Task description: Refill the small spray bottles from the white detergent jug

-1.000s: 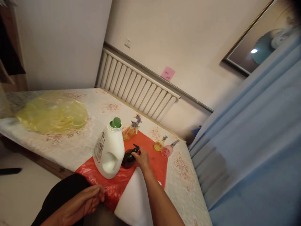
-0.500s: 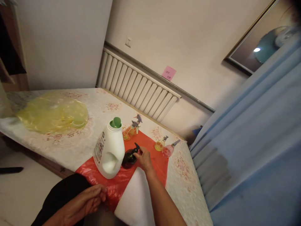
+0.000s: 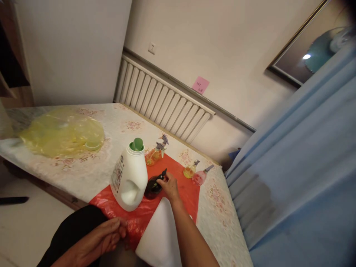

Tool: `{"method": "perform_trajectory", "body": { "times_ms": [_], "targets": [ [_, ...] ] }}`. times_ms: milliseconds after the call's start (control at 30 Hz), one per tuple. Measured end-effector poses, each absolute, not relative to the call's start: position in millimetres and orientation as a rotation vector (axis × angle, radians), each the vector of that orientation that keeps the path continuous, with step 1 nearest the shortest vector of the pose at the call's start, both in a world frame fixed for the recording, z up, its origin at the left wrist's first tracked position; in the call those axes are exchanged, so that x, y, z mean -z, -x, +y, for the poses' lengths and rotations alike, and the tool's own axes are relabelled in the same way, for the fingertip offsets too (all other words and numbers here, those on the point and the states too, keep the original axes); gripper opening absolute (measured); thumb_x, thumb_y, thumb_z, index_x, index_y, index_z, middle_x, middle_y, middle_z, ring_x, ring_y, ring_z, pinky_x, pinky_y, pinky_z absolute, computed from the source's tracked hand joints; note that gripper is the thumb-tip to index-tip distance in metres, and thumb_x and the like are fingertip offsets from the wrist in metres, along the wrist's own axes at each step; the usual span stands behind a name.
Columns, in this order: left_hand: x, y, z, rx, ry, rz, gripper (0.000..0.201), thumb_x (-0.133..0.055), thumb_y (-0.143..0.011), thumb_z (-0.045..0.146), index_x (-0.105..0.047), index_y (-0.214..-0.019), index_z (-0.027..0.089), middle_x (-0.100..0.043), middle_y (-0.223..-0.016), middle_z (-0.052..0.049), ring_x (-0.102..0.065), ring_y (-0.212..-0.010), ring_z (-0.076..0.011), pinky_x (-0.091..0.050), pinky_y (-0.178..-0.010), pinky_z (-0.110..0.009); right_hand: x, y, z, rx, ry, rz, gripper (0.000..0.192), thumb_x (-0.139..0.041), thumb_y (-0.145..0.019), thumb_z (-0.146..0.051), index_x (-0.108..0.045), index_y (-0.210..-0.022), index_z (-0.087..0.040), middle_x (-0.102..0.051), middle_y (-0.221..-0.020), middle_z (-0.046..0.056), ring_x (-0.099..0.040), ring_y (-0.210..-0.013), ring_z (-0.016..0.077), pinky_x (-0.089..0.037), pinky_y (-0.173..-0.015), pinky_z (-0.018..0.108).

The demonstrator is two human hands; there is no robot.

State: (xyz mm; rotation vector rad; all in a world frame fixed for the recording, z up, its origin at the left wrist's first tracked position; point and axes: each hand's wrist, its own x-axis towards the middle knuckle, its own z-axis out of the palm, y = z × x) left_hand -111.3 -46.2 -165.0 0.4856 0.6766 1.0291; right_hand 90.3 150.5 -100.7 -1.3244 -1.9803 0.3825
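On the white jug [image 3: 135, 168] beside the dark bottle [image 3: 151, 188], illegible print [image 3: 118, 173].

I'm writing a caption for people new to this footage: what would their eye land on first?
Probably the big white jug, with a green spout in its neck, standing on the red plastic sheet. Just right of it in the picture, the right hand grips the top of a dark pump bottle. Farther left, a crumpled yellow plastic bag spreads over the floral cloth.
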Motion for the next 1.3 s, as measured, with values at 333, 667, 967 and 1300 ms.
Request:
{"method": "perform_trajectory", "body": {
  "times_ms": [333, 667, 967, 1300],
  "targets": [
    [159, 112, -48, -1.035, -0.477, 0.689, 0.019, -0.071, -0.077, 0.039, -0.073, -0.083, 0.021, -0.064, -0.073, -0.002, -0.050, -0.056, -0.0099, -0.042, -0.051, -0.018, 110, -89, 149, -0.426, 1.329, -1.910, 0.018, -0.069, -0.064, -0.031, -0.064, -0.076, -0.019, -0.055, -0.065, -0.004, -0.048, -0.058, 0.0122, -0.038, -0.054, 0.022],
    [164, 114, -48, -1.039, -0.495, 0.664, 0.017, -0.069, -0.079, 0.037, -0.072, -0.084, 0.021, -0.064, -0.074, -0.001, -0.050, -0.057, -0.0086, -0.041, -0.050, -0.016, 115, -84, 152, -0.448, 1.389, -1.812, 0.036, -0.076, -0.057, -0.038, -0.065, -0.084, -0.016, -0.063, -0.070, 0.000, -0.053, -0.060, 0.0152, -0.043, -0.057, 0.025],
    [169, 114, -46, -1.023, -0.495, 0.647, 0.018, -0.065, -0.084, 0.035, -0.070, -0.090, 0.019, -0.062, -0.076, -0.002, -0.049, -0.059, -0.0091, -0.041, -0.052, -0.017, 112, -89, 152, -0.456, 1.329, -1.865, 0.016, -0.071, -0.061, -0.031, -0.064, -0.070, -0.019, -0.056, -0.064, -0.004, -0.048, -0.059, 0.0135, -0.039, -0.056, 0.023],
    [176, 115, -44, -1.015, -0.503, 0.652, 0.019, -0.062, -0.086, 0.036, -0.068, -0.093, 0.019, -0.063, -0.077, -0.001, -0.047, -0.061, -0.0082, -0.037, -0.055, -0.019, 107, -92, 148, -0.483, 1.263, -1.922, 0.020, -0.068, -0.064, -0.022, -0.067, -0.083, -0.020, -0.059, -0.076, -0.002, -0.052, -0.065, 0.0137, -0.042, -0.062, 0.023]
  ]
}}
